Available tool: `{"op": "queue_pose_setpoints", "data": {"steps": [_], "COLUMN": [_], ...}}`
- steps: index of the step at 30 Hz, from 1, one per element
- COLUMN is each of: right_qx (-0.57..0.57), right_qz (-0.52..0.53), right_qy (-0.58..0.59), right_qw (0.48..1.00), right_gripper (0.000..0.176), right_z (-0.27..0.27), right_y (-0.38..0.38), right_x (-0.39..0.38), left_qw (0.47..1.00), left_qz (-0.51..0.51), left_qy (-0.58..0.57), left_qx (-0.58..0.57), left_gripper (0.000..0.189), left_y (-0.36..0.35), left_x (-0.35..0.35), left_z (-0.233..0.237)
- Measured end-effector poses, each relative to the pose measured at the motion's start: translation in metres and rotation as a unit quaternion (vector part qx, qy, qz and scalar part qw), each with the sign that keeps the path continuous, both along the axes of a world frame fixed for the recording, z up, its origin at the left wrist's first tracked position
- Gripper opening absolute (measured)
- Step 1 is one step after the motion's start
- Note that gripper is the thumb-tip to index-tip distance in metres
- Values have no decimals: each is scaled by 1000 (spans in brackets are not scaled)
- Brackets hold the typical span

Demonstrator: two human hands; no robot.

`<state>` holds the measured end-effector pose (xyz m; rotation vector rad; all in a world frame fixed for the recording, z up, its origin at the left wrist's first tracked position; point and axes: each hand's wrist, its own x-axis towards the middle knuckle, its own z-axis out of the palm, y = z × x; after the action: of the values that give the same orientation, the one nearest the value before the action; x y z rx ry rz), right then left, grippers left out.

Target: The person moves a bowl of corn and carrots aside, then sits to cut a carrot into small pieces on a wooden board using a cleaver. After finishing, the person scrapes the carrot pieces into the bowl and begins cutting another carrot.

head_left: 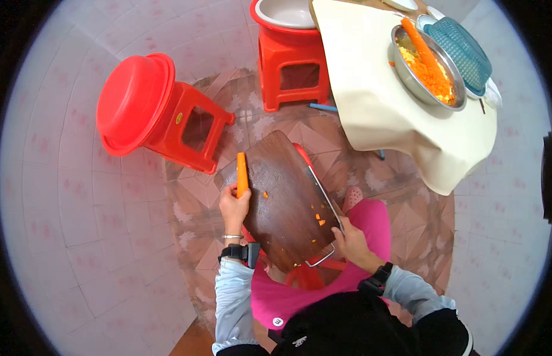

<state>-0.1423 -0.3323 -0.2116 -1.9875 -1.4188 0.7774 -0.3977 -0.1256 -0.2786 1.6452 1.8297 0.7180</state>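
My left hand [234, 209] is closed around the lower end of a peeled carrot piece [243, 172], holding it lengthwise at the left side of a dark wooden cutting board [282, 207]. My right hand [352, 243] is wrapped round the handle end of a knife [326, 193]. Its long blade shows nearly edge-on along the board's right side, apart from the carrot. Small carrot bits [321, 222] are scattered on the board, mostly near the knife. Red plastic shows from beneath the board.
Ahead right, a cream-covered table [371, 77] bears a metal bowl [409, 80] of chopped orange and yellow food with a whole carrot [419, 41], beside a teal mesh basket [463, 50]. Red stools stand ahead [294, 53] and left [181, 124], with a basin [136, 101] on the left one.
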Motion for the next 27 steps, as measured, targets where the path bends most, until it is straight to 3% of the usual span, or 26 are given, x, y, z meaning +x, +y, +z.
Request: {"op": "queue_pose_setpoints", "data": {"steps": [1,3,5,8,10,14,16,19,23,27], "right_qx": [-13,-16,16,63,48,19,-21,19,64,43], "right_qz": [1,13,-6,8,27,91,198,228,154,116], "right_qy": [13,26,106,52,17,40,32,-13,-52,-6], "right_qw": [1000,999,994,997,998,995,979,973,985,992], "right_gripper": [24,24,21,21,21,20,22,23,24,24], "right_z": [-9,-19,-21,-13,-7,10,9,-4,-18,-15], "right_y": [-3,3,9,21,9,-30,-42,-39,-16,1], "right_x": [-6,-16,-30,-27,-19,-9,-6,-4,-11,-43], "left_qw": [1000,935,917,906,838,830,818,787,808,844], "left_qz": [3,98,99,102,148,160,143,155,143,145], "left_qy": [-5,-311,-356,-388,-477,-497,-528,-569,-547,-501], "left_qx": [5,-141,-153,-138,-219,-195,-181,-181,-164,-122], "left_gripper": [32,27,24,25,30,33,33,35,41,44], "left_y": [-11,-35,-74,-120,-147,-191,-210,-235,-267,-290], "left_x": [-5,-18,-23,-40,-43,-50,-53,-58,-58,-55], "left_z": [1,8,37,41,69,86,90,90,99,103]}}
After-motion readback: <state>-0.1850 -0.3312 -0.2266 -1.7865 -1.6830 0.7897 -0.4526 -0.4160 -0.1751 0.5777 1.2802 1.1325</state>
